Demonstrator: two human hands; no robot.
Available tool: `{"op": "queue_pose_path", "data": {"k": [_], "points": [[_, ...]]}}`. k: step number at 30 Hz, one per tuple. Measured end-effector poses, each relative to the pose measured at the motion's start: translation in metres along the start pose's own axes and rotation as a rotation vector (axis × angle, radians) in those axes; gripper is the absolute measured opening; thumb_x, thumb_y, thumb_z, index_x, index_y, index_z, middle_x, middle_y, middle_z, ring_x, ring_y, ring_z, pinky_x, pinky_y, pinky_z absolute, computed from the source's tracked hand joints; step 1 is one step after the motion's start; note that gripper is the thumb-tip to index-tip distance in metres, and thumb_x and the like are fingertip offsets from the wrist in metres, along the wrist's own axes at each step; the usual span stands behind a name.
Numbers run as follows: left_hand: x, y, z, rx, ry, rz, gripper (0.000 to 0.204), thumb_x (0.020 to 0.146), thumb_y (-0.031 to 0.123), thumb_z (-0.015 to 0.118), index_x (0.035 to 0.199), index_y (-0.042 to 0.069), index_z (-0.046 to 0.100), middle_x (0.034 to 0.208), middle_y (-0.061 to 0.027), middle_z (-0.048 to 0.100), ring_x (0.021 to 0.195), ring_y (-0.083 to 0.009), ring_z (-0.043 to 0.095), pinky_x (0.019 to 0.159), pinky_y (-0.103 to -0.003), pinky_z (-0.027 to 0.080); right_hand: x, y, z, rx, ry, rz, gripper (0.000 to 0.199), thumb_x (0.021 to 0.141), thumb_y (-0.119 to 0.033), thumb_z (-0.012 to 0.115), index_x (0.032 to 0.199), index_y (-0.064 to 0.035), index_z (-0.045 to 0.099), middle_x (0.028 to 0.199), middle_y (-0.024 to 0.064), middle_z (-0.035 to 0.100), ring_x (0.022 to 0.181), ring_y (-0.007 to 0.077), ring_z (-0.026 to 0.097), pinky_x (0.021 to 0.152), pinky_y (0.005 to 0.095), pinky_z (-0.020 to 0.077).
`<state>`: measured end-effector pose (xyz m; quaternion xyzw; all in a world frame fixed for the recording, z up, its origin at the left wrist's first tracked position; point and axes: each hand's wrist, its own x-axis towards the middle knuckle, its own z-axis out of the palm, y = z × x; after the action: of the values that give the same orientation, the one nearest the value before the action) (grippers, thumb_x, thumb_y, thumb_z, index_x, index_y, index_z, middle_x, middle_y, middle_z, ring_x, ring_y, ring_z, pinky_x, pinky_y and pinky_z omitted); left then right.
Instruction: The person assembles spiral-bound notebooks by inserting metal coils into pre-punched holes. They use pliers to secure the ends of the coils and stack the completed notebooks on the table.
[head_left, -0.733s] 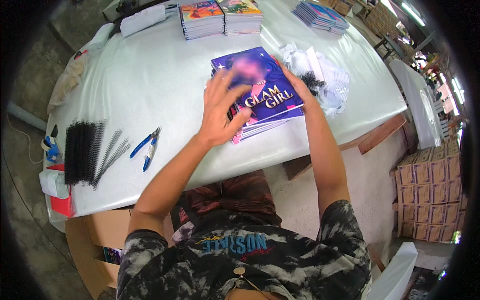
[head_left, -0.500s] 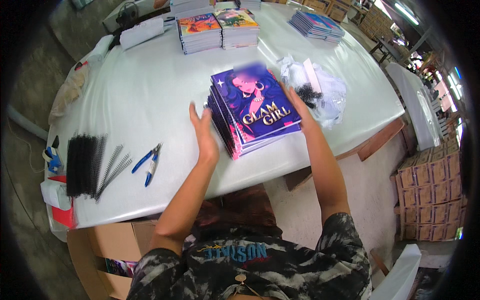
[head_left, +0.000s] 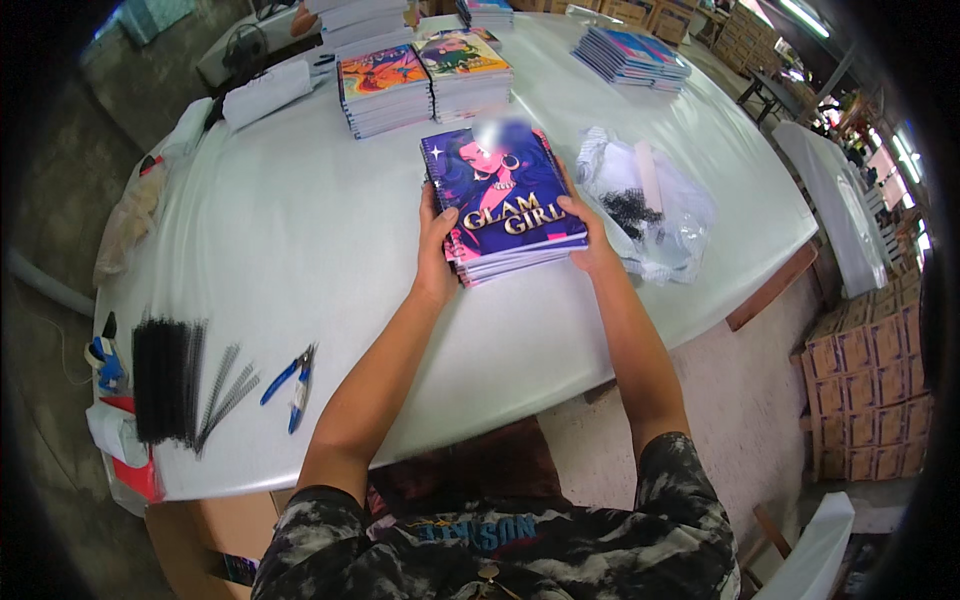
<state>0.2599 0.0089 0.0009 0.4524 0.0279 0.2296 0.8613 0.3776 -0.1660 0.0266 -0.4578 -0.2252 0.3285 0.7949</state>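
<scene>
White and glossy, the large tabletop (head_left: pixel 300 230) fills most of the room in front of the person, with brown cartons stacked along the right wall. Near its middle sits a stack of spiral notebooks (head_left: pixel 505 205) with a purple cover that shows a cartoon figure. The left hand (head_left: pixel 437 250) presses flat against the left edge of the stack, fingers upright, and the right hand (head_left: pixel 590 235) holds the right edge in the same way, so both hands clamp the pile between them. It looks to me like the step of squaring the pile, so that the edges line up. The stack seems to rest on the tabletop, though I cannot tell if it is slightly lifted.

Behind it stand two more stacks of notebooks (head_left: pixel 420 85), and a crumpled clear plastic bag (head_left: pixel 650 205) lies just beside the right hand. Far to the left lie black spiral coils (head_left: pixel 175 380) and blue-handled pliers (head_left: pixel 292 385), well apart from the hands.

For the following move, I judge that an even grip from both sides is needed, because the pile can slide apart easily.
</scene>
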Motion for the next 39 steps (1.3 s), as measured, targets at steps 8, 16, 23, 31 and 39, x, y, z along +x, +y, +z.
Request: {"op": "queue_pose_path", "data": {"k": [8,16,23,31,39], "points": [[0.115,-0.031,-0.017,-0.004,0.035,0.115,0.080,0.079,0.033,0.056,0.140,0.002,0.014,0.135,-0.0135,0.031,0.122,-0.0241,0.033,0.102,-0.034,0.026,0.115,0.008,-0.063,0.101,0.028,0.004,0.062,0.076,-0.025,0.057,0.135,-0.0158,0.038,0.114,0.0054,0.057,0.099,0.0171,0.056,0.089,0.0319,0.0429],[0.146,-0.038,-0.016,0.097,0.066,0.098,0.084,0.084,0.047,0.050,0.140,-0.002,0.010,0.139,-0.0161,0.025,0.127,-0.0247,0.028,0.105,-0.033,0.021,0.150,-0.004,-0.080,0.131,0.020,0.068,0.039,0.082,-0.028,0.055,0.111,-0.0030,0.056,0.106,0.0115,0.061,0.095,0.0202,0.059,0.087,0.0325,0.0447],[0.136,-0.038,-0.016,0.161,0.150,0.238,0.070,0.092,0.052,0.030,0.139,0.002,0.017,0.139,-0.0113,0.029,0.127,-0.0210,0.029,0.106,-0.032,0.021,0.143,0.037,-0.065,-0.097,0.369,-0.543,0.065,0.093,-0.051,0.030,0.131,-0.0002,0.040,0.127,0.0158,0.047,0.113,0.0207,0.047,0.100,0.0310,0.0322],[0.132,-0.042,-0.009,0.149,0.095,0.259,0.070,0.091,0.055,0.028,0.138,0.003,0.021,0.136,-0.0109,0.033,0.124,-0.0206,0.032,0.104,-0.032,0.023,0.167,0.059,-0.052,0.222,0.916,-0.773,0.063,0.093,-0.049,0.032,0.097,0.0073,0.062,0.094,0.0137,0.062,0.088,0.0213,0.058,0.084,0.0298,0.0427],[0.090,-0.046,-0.016,0.562,0.063,0.347,0.070,0.091,0.039,0.044,0.138,-0.004,0.014,0.142,-0.0203,0.020,0.133,-0.0277,0.018,0.108,-0.033,0.014,0.132,0.066,-0.020,-0.491,0.694,-0.868,0.049,0.093,-0.039,0.038,0.126,-0.0030,0.043,0.112,0.0124,0.053,0.096,0.0211,0.051,0.087,0.0304,0.0383]]}}
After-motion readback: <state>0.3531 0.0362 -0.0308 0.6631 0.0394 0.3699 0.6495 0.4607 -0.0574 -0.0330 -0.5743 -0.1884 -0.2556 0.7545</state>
